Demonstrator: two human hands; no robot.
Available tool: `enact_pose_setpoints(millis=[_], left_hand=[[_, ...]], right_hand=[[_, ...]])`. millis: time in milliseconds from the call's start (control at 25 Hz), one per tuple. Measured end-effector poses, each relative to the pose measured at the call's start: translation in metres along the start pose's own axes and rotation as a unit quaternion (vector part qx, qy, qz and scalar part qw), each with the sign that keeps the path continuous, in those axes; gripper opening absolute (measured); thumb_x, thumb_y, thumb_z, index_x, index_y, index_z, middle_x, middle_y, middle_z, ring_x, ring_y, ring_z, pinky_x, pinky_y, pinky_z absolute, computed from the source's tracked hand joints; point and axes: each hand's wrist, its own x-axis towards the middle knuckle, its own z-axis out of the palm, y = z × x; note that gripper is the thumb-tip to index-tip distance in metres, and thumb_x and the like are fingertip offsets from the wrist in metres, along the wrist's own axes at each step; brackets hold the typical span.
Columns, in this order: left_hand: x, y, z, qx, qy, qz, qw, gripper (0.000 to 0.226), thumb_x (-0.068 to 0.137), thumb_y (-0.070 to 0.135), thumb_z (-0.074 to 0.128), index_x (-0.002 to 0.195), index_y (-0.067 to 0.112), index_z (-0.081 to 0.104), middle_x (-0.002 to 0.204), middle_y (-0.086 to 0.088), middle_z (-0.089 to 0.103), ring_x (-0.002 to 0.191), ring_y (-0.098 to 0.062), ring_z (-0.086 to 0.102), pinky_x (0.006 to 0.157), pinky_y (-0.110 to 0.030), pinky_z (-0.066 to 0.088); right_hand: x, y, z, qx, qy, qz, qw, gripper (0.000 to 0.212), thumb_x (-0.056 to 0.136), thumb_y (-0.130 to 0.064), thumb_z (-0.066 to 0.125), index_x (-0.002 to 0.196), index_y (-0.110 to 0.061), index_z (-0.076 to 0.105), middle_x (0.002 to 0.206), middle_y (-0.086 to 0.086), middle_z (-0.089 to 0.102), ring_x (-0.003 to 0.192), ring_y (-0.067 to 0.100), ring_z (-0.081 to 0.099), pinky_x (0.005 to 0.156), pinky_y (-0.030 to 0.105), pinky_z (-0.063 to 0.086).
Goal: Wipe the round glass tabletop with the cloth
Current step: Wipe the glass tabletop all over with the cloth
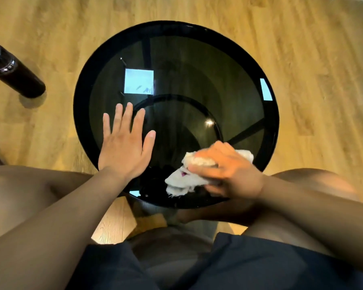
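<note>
A round dark glass tabletop (197,65) with a black rim fills the middle of the head view, reflecting bright window patches. My right hand (228,168) presses a crumpled white cloth (182,178) onto the glass near the front right edge, fingers closed over it. The cloth sticks out to the left of the hand and a little beyond the fingertips. My left hand (124,145) lies flat on the front left part of the glass, fingers spread, holding nothing.
A dark cylindrical bottle (15,74) stands on the wooden floor (312,59) to the left of the table. My knees and dark shorts (260,264) are close under the table's near edge.
</note>
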Motion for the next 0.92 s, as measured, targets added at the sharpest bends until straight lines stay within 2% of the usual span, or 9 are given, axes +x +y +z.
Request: enact_pose_setpoints(millis=[80,240,320,400,480,560,720,840,920], left_hand=[[0.0,0.0,-0.001,0.0,0.004,0.0,1.0,0.068,0.099,0.053,0.012,0.153,0.014,0.027,0.163,-0.016,0.022,0.153,-0.033,0.011,0.123,-0.056,0.007],[0.001,0.0,-0.001,-0.002,-0.001,-0.001,1.0,0.067,0.1,0.054,0.015,0.152,0.015,0.029,0.163,-0.013,0.024,0.153,-0.032,0.012,0.123,-0.055,0.008],[0.002,-0.001,0.001,-0.003,0.0,-0.007,1.0,0.066,0.1,0.054,0.017,0.152,0.015,0.031,0.163,-0.012,0.025,0.153,-0.031,0.012,0.123,-0.055,0.008],[0.002,-0.001,0.001,-0.004,0.006,-0.004,1.0,0.063,0.101,0.052,0.021,0.15,0.015,0.032,0.162,-0.013,0.027,0.153,-0.031,0.014,0.123,-0.055,0.009],[0.003,-0.003,0.002,-0.006,0.01,-0.002,1.0,0.062,0.101,0.052,0.023,0.149,0.014,0.034,0.161,-0.013,0.029,0.152,-0.031,0.016,0.123,-0.055,0.01],[0.003,-0.003,0.001,-0.01,0.007,-0.006,1.0,0.062,0.1,0.052,0.023,0.148,0.015,0.036,0.161,-0.012,0.03,0.152,-0.031,0.016,0.123,-0.055,0.011],[0.004,-0.001,-0.003,0.002,-0.01,-0.016,1.0,0.064,0.099,0.054,0.019,0.151,0.018,0.034,0.163,-0.009,0.027,0.153,-0.028,0.013,0.123,-0.053,0.009],[0.004,-0.003,-0.004,0.009,-0.004,-0.016,1.0,0.065,0.099,0.054,0.018,0.151,0.018,0.033,0.163,-0.009,0.027,0.153,-0.029,0.013,0.123,-0.053,0.009],[0.004,-0.003,-0.002,0.006,0.007,-0.016,1.0,0.065,0.099,0.055,0.017,0.151,0.018,0.033,0.162,-0.009,0.028,0.153,-0.029,0.014,0.124,-0.052,0.009]], right_hand=[[0.028,0.039,-0.013,0.015,0.019,0.093,0.995,0.042,0.081,-0.037,0.068,0.119,-0.02,0.069,0.117,0.011,0.064,0.1,0.036,0.059,0.083,0.04,0.045],[0.085,0.138,-0.025,-0.042,0.11,0.227,0.967,0.04,0.09,-0.042,0.058,0.116,-0.015,0.071,0.127,0.016,0.054,0.118,0.043,0.046,0.098,0.051,0.039],[0.115,0.188,-0.035,-0.048,0.149,0.282,0.947,0.04,0.091,-0.046,0.054,0.116,-0.019,0.069,0.131,0.015,0.049,0.124,0.039,0.042,0.105,0.044,0.037],[0.141,0.227,-0.041,-0.066,0.167,0.319,0.931,0.046,0.092,-0.053,0.044,0.118,-0.022,0.065,0.128,0.013,0.054,0.125,0.032,0.046,0.103,0.039,0.039],[0.159,0.243,-0.041,-0.057,0.171,0.357,0.916,0.054,0.089,-0.059,0.039,0.119,-0.02,0.061,0.117,0.011,0.065,0.112,0.031,0.059,0.093,0.045,0.049],[0.165,0.249,-0.041,-0.051,0.206,0.392,0.895,0.055,0.088,-0.06,0.039,0.118,-0.019,0.06,0.118,0.013,0.065,0.107,0.034,0.062,0.089,0.043,0.051],[0.155,0.225,-0.047,-0.068,0.212,0.4,0.889,0.042,0.091,-0.04,0.04,0.124,-0.02,0.057,0.137,0.015,0.05,0.126,0.033,0.044,0.101,0.031,0.035],[0.123,0.169,-0.036,-0.07,0.177,0.391,0.901,0.042,0.091,-0.035,0.045,0.123,-0.014,0.062,0.134,0.017,0.049,0.121,0.04,0.043,0.101,0.037,0.036],[0.093,0.116,-0.024,-0.078,0.183,0.385,0.901,0.037,0.091,-0.033,0.052,0.119,-0.012,0.064,0.13,0.018,0.052,0.11,0.043,0.046,0.093,0.041,0.037]])
